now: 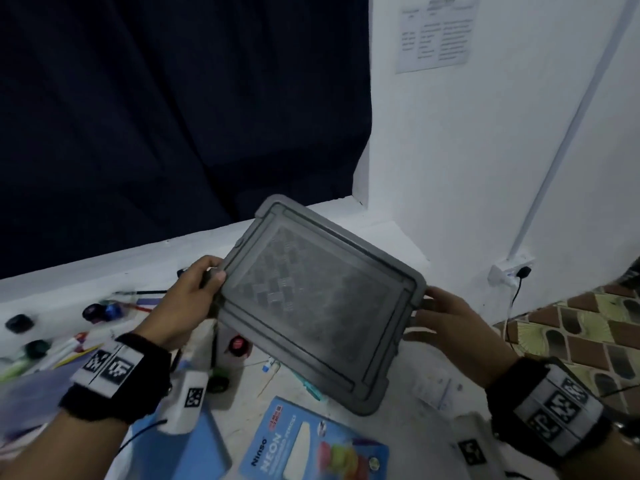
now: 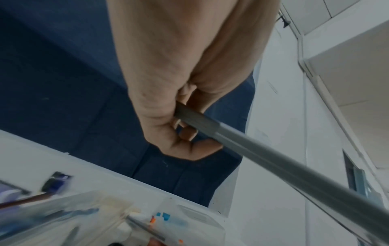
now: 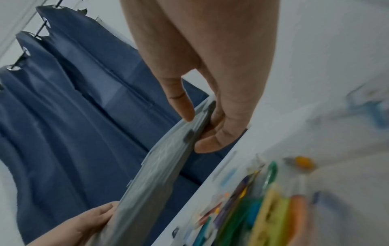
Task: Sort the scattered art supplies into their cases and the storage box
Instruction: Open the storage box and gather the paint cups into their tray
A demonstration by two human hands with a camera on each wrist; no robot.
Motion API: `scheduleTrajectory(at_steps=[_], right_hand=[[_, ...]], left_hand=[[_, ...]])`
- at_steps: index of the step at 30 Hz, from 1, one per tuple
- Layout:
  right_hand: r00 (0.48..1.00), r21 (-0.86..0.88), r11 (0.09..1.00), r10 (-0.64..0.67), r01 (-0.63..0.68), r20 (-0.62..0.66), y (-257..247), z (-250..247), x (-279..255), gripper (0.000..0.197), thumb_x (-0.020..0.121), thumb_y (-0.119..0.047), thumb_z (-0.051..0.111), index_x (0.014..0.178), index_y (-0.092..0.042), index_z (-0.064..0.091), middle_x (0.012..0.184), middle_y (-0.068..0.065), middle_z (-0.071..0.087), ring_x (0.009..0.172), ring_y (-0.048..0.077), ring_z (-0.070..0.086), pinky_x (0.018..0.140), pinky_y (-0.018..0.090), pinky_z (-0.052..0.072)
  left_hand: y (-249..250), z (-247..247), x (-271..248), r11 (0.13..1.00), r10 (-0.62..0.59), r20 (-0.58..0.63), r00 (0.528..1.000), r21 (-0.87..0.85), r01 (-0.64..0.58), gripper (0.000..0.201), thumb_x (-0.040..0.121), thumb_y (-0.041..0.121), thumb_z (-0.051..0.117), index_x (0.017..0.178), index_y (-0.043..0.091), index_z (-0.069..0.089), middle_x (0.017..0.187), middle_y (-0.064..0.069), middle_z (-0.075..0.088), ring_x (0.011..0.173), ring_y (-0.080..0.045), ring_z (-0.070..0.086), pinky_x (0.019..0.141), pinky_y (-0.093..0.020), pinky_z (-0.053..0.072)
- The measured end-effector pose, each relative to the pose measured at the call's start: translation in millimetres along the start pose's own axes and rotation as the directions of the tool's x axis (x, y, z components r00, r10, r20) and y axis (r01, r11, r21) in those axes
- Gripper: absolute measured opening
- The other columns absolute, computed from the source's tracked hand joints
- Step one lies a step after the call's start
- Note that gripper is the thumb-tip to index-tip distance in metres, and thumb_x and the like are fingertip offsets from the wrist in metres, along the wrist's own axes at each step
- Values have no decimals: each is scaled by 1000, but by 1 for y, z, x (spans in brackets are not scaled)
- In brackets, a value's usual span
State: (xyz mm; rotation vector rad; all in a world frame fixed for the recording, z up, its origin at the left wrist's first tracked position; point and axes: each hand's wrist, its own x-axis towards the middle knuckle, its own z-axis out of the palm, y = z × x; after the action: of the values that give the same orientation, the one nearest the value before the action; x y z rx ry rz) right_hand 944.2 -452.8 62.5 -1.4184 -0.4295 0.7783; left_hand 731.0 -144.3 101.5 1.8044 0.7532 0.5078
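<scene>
White table strewn with supplies, grey lid held tilted above, fingers of both hands pinching its opposite edges

A home room, likely a bedroom or study corner, is showing itself here: a dark blue curtain is hanging on rings from a rod, a plug is sitting in a wall socket on the white wall, and patterned floor tiles are spreading beyond the white table, where markers and a pencil pack are lying scattered.
</scene>
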Motion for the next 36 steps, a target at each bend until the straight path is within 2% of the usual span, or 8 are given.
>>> scheduleTrajectory(at_steps=[8, 11, 14, 17, 23, 29, 32, 36], right_hand=[[984, -71, 991, -99, 111, 150, -5, 107, -4, 23, 103, -19, 47, 116, -23, 66, 105, 5, 74, 92, 18, 71, 70, 25, 55], [960, -252, 934, -211, 254, 186, -11, 135, -4, 13, 99, -32, 54, 98, -30, 67, 76, 23, 53, 65, 22, 49, 61, 34, 38], [927, -239, 915, -259, 326, 272, -21, 173, -10, 18, 97, -30, 58, 105, -16, 66, 56, 6, 38, 53, 19, 33, 51, 33, 31], [884, -253, 872, -330, 420, 330, -28, 215, -19, 33, 95, -22, 62, 97, 10, 56, 60, 26, 39, 48, 21, 40, 47, 28, 37], [891, -148, 904, -348, 402, 293, -22, 306, -57, 14, 88, -18, 70, 95, -7, 66, 63, 23, 55, 52, 25, 64, 45, 30, 51], [866, 48, 925, -371, 377, 335, -5, 386, -107, 28, 99, 3, 45, 109, -6, 69, 108, 8, 73, 105, 21, 68, 86, 38, 59], [851, 109, 932, -361, 346, 383, -4, 421, -134, 34, 101, -4, 42, 121, -11, 68, 122, -2, 70, 117, 12, 63, 88, 24, 55], [844, 93, 925, -374, 368, 383, 1, 468, -157, 27, 103, -22, 46, 124, -23, 63, 126, -2, 67, 119, 17, 62, 106, 45, 44]], left_hand=[[-46, -50, -96, 955, -74, -389, 918, -294, -47, 23, 105, 10, 43, 114, 21, 61, 96, -15, 64, 80, -23, 60, 66, -36, 53], [-52, -78, -125, 969, -43, -463, 885, -235, -76, 29, 103, 13, 50, 126, 23, 63, 118, -10, 69, 104, -31, 65, 92, -50, 54], [-52, -119, -157, 982, -7, -554, 832, -162, -99, 25, 101, 18, 54, 120, 23, 70, 112, -9, 74, 104, -27, 69, 95, -49, 53], [-51, -163, -192, 985, -28, -562, 827, -158, -73, 26, 101, 32, 54, 112, 24, 75, 113, -8, 74, 108, -22, 66, 100, -47, 46], [-50, -256, -264, 995, -62, -496, 866, -100, 14, 55, 97, 67, 33, 118, 34, 72, 123, 8, 70, 125, -8, 57, 112, -46, 35], [-36, -353, -322, 924, -156, -362, 919, -383, 6, 67, 98, 61, 28, 133, 15, 61, 131, 0, 67, 130, -18, 56, 116, -50, 25], [-39, -392, -342, 915, -115, -278, 954, -402, -7, 61, 99, 59, 31, 138, 21, 57, 136, 3, 63, 128, -24, 58, 110, -50, 35], [-48, -426, -352, 962, 24, -340, 940, -247, -114, 53, 101, 58, 29, 144, 35, 50, 146, 16, 53, 135, -14, 51, 116, -52, 29]])
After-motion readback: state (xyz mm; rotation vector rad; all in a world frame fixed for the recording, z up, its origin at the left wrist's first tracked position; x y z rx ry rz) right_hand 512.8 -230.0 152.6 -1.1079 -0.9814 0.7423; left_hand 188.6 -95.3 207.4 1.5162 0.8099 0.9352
